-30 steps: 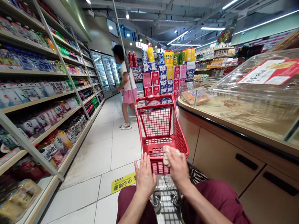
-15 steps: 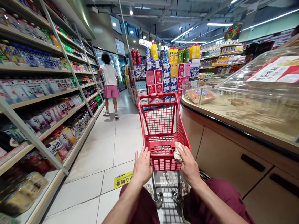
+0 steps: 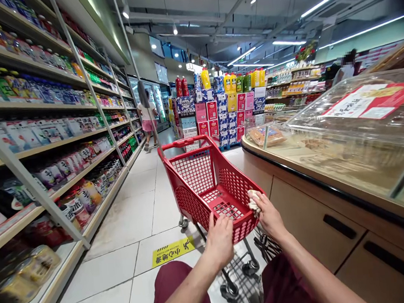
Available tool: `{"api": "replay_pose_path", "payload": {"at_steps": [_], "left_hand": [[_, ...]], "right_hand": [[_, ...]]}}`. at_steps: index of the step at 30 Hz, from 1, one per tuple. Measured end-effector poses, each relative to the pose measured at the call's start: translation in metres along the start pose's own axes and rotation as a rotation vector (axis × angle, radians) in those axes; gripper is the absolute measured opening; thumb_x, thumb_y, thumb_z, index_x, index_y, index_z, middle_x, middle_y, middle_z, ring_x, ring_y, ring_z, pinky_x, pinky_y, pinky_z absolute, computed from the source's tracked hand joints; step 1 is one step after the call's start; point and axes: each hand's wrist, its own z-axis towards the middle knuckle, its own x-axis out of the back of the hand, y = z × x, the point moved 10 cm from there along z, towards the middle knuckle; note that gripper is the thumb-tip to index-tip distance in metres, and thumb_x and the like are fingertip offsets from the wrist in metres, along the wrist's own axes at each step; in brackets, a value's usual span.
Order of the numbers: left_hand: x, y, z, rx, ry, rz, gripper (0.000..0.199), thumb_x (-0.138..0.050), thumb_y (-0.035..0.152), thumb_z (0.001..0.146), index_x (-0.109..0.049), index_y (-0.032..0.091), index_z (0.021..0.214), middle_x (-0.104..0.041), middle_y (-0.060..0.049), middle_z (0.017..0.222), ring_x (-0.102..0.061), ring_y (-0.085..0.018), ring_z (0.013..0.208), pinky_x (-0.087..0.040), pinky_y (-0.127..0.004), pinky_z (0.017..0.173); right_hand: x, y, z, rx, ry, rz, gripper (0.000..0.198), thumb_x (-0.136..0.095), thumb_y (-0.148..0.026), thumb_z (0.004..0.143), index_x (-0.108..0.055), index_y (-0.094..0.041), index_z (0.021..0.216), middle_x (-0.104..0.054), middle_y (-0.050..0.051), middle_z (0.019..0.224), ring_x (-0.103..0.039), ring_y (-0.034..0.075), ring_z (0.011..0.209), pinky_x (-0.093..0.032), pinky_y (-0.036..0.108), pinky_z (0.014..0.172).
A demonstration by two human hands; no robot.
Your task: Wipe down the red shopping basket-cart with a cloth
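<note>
Cart: here it is, one red plastic shopping cart with lattice walls (image 3: 192, 201), standing on white floor tiles (image 3: 136, 187), its near end right at both grips.
Left grip: the bare left hand (image 3: 220, 238) curls its fingers over the near rim, toward the left corner.
Right grip: the bare right hand (image 3: 270, 215) clutches one crumpled off-white cloth (image 3: 254, 201) against the rim's near right corner.
Heading: cart askew, red handle bar (image 3: 178, 144) away and to the left, long axis slanting diagonally back toward the person and rightward.
Wheels: three dark casters (image 3: 250, 267) showing.
Floor sign: one yellow rectangular sticker (image 3: 172, 252), left of the cart.
Table: one wood-toned, black-edged table (image 3: 297, 211), just right of the cart.
</note>
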Motion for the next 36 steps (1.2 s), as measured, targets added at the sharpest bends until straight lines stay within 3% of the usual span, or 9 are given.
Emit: {"api": "replay_pose_path", "payload": {"at_steps": [6, 9, 13, 18, 23, 25, 29, 34, 36], "left_hand": [[0.003, -0.058, 0.011, 0.166, -0.034, 0.166, 0.062, -0.035, 0.012, 0.072, -0.026, 0.011, 0.134, -0.026, -0.01, 0.142, -0.016, -0.022, 0.132, -0.011, -0.051, 0.106], [-0.001, -0.059, 0.009, 0.134, -0.031, 0.188, 0.062, -0.034, 0.015, 0.075, -0.021, 0.011, 0.136, -0.019, -0.009, 0.145, -0.01, -0.022, 0.134, -0.01, -0.049, 0.106], [0.006, -0.056, 0.003, 0.113, 0.02, 0.201, 0.067, -0.039, 0.018, 0.072, -0.02, 0.011, 0.136, -0.02, -0.007, 0.145, -0.009, -0.022, 0.134, -0.008, -0.047, 0.107], [0.03, -0.096, -0.012, 0.321, 0.083, 0.252, 0.066, -0.042, 0.017, 0.068, -0.031, 0.008, 0.132, -0.024, -0.009, 0.143, -0.011, -0.024, 0.133, -0.011, -0.045, 0.108], [0.029, -0.087, -0.019, 0.293, 0.074, 0.239, 0.065, -0.043, 0.022, 0.069, -0.033, 0.008, 0.131, -0.023, -0.009, 0.143, -0.011, -0.023, 0.133, -0.012, -0.045, 0.108], [0.028, -0.079, -0.02, 0.289, 0.081, 0.237, 0.065, -0.042, 0.023, 0.07, -0.031, 0.008, 0.132, -0.021, -0.009, 0.144, -0.01, -0.024, 0.134, -0.012, -0.045, 0.108], [0.025, -0.066, -0.018, 0.311, 0.079, 0.223, 0.067, -0.042, 0.022, 0.069, -0.029, 0.007, 0.133, -0.019, -0.009, 0.144, -0.008, -0.025, 0.134, -0.01, -0.047, 0.107], [0.025, -0.057, -0.012, 0.29, 0.071, 0.244, 0.066, -0.041, 0.022, 0.07, -0.029, 0.008, 0.133, -0.023, -0.009, 0.143, -0.01, -0.024, 0.134, -0.01, -0.046, 0.108], [0.029, -0.058, -0.012, 0.271, 0.078, 0.268, 0.064, -0.041, 0.022, 0.071, -0.031, 0.009, 0.133, -0.026, -0.008, 0.142, -0.013, -0.023, 0.133, -0.009, -0.046, 0.108]], "right_hand": [[0.01, -0.012, -0.028, -0.114, 0.021, 0.053, 0.06, -0.031, -0.002, 0.069, -0.048, -0.021, 0.124, -0.04, 0.001, 0.135, -0.029, 0.016, 0.128, -0.027, 0.035, 0.106], [0.008, -0.037, -0.041, -0.083, -0.004, 0.104, 0.064, -0.03, -0.001, 0.068, -0.046, -0.025, 0.125, -0.04, -0.003, 0.135, -0.029, 0.014, 0.127, -0.026, 0.034, 0.107], [0.011, -0.051, -0.045, -0.049, -0.017, 0.094, 0.061, -0.03, -0.003, 0.069, -0.046, -0.023, 0.125, -0.041, -0.002, 0.134, -0.032, 0.015, 0.126, -0.029, 0.035, 0.106], [0.012, -0.056, -0.027, -0.137, 0.037, 0.028, 0.061, -0.03, -0.002, 0.069, -0.049, -0.025, 0.123, -0.045, 0.0, 0.13, -0.039, 0.016, 0.121, -0.034, 0.036, 0.102], [-0.014, -0.119, -0.015, 0.194, 0.004, 0.082, 0.058, -0.03, -0.002, 0.071, -0.049, -0.021, 0.123, -0.046, 0.004, 0.13, -0.035, 0.017, 0.124, -0.027, 0.041, 0.105], [-0.012, -0.109, -0.015, 0.186, 0.021, 0.068, 0.054, -0.033, -0.005, 0.073, -0.05, -0.022, 0.122, -0.047, 0.004, 0.129, -0.035, 0.018, 0.124, -0.03, 0.041, 0.103], [0.003, -0.071, -0.016, -0.019, 0.151, -0.015, 0.057, -0.031, -0.004, 0.072, -0.047, -0.022, 0.124, -0.05, 0.005, 0.126, -0.037, 0.019, 0.122, -0.03, 0.043, 0.102], [-0.025, -0.117, -0.01, 0.244, 0.045, 0.051, 0.055, -0.033, -0.004, 0.074, -0.047, -0.023, 0.124, -0.047, 0.004, 0.129, -0.035, 0.017, 0.124, -0.029, 0.041, 0.103], [-0.021, -0.108, -0.001, 0.203, 0.058, 0.05, 0.055, -0.033, -0.004, 0.074, -0.046, -0.024, 0.124, -0.047, 0.004, 0.129, -0.035, 0.017, 0.124, -0.03, 0.041, 0.102]]}}
